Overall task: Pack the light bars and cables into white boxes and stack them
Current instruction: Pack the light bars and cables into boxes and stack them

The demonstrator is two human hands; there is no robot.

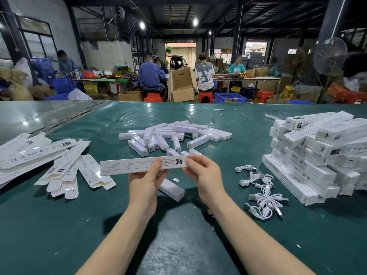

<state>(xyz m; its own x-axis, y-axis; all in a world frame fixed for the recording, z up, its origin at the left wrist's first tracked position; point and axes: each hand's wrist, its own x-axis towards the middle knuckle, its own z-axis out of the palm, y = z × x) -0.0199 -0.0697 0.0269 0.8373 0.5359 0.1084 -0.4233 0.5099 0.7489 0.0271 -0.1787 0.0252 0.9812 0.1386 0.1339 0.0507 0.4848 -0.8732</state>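
A: Hands?
B: The white box point(127, 166) is pinched level, mid-length by the left hand point(146, 182), at its end by the right hand point(205, 175).
A: Stock?
B: The light bars point(174, 134) are piled at 12 o'clock; the cables point(261, 193) at 3.

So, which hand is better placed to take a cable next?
Probably the right hand: the cables lie on its side, nearer to it. The left hand also grips the white box and could hold it alone.
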